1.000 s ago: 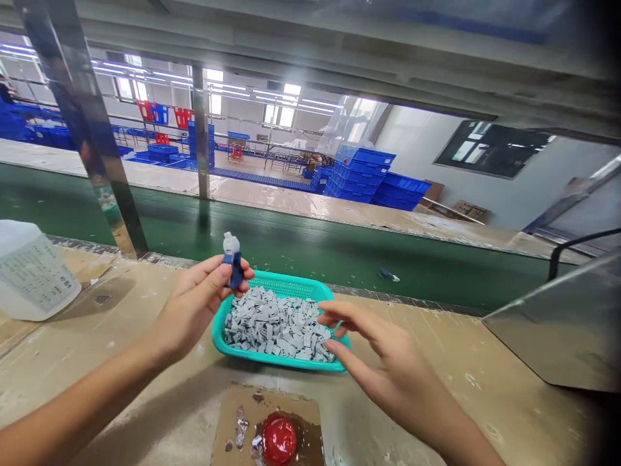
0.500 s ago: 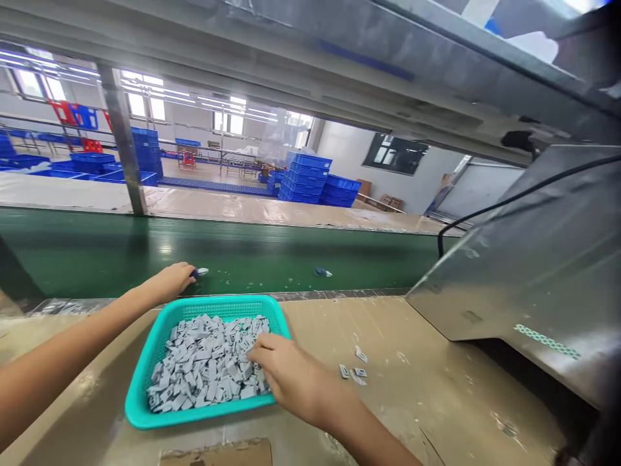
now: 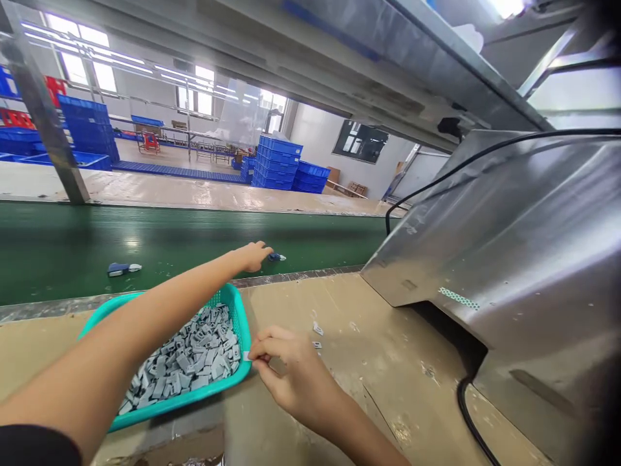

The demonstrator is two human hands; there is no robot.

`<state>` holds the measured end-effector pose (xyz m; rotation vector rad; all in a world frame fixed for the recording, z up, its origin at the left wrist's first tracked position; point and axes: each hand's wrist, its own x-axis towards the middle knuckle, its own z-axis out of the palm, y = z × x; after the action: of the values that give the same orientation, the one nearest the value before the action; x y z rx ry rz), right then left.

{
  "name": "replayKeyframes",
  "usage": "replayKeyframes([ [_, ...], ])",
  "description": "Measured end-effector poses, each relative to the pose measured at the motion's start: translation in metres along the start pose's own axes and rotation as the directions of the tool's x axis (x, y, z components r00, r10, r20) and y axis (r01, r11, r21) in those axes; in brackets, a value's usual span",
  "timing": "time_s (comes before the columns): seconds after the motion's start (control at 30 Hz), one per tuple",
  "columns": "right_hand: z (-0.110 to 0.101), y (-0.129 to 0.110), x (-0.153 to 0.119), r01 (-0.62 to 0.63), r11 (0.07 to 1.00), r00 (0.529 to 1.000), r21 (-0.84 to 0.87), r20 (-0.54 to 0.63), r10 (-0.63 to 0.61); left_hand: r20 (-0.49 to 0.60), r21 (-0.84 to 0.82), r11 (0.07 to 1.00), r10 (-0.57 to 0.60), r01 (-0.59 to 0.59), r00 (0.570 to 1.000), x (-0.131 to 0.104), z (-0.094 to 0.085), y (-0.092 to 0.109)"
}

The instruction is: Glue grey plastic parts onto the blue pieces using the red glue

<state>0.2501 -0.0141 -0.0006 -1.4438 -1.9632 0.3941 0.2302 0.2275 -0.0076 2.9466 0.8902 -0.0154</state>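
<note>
My left hand (image 3: 250,256) stretches over the green conveyor belt (image 3: 194,236), fingers extended and a little apart. Its fingertips are at a small dark blue and white part (image 3: 277,257), partly covering it; whether they touch it I cannot tell. Another blue and white part (image 3: 123,268) lies on the belt further left. At the right rim of a turquoise basket (image 3: 242,327), my right hand (image 3: 295,369) pinches a small light grey plastic piece (image 3: 247,356). Many similar grey plastic pieces (image 3: 194,356) fill the basket, and my left forearm hides part of it.
A few loose grey pieces (image 3: 317,329) lie on the tan worktop (image 3: 359,330) right of the basket. A slanted metal housing (image 3: 466,259) with a black cable (image 3: 436,181) stands on the right. Overhead runs a metal beam (image 3: 291,65). Blue crates (image 3: 276,162) are stacked beyond the belt.
My left hand has left one blue and white part and moved right to the other. My right hand has come out of the grey pieces to the basket's rim. The view has swung right.
</note>
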Motion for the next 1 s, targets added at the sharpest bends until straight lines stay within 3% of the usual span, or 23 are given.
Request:
replayKeyframes([
  [0.1,0.0,0.006,-0.009,-0.056,0.996,0.997,0.076,-0.054,0.06,0.036,-0.011,1.0,0.025,-0.024,0.999,0.02,0.006,0.022],
  [0.27,0.004,0.014,-0.009,-0.089,0.977,0.995,0.192,-0.032,0.097,0.057,-0.051,0.999,-0.002,0.005,0.998,0.017,0.007,0.009],
  [0.37,0.006,0.015,-0.008,-0.07,0.965,0.995,0.252,-0.051,0.085,0.044,-0.117,0.993,-0.029,0.034,0.999,0.002,0.004,-0.002],
  [0.5,0.007,0.014,-0.008,-0.064,0.968,0.993,0.242,-0.078,0.085,-0.057,-0.288,0.955,-0.093,0.073,0.994,-0.024,-0.001,-0.017],
  [0.67,0.007,0.013,-0.006,-0.071,0.982,0.995,0.177,-0.05,0.081,-0.216,-0.607,0.79,-0.273,0.09,0.938,-0.073,-0.015,-0.037],
  [0.73,0.006,0.013,-0.006,-0.071,0.988,0.997,0.138,-0.03,0.076,-0.232,-0.764,0.644,-0.338,0.044,0.912,-0.104,-0.023,-0.039],
  [0.77,0.006,0.013,-0.007,-0.075,0.99,0.997,0.119,-0.027,0.078,-0.227,-0.848,0.529,-0.366,0.001,0.902,-0.123,-0.026,-0.039],
  [0.83,0.005,0.01,-0.008,-0.084,0.993,0.995,0.083,-0.044,0.088,-0.149,-0.989,0.076,-0.446,-0.129,0.883,-0.162,-0.032,-0.036],
  [0.9,0.006,0.002,-0.011,-0.081,0.995,0.994,0.064,-0.068,0.085,-0.045,-0.97,-0.189,-0.483,-0.154,0.875,-0.2,-0.032,-0.031],
  [1.0,0.012,-0.017,-0.015,-0.036,0.996,0.999,0.077,-0.012,0.037,0.029,-0.963,-0.249,-0.489,-0.107,0.872,-0.241,-0.022,-0.025],
])
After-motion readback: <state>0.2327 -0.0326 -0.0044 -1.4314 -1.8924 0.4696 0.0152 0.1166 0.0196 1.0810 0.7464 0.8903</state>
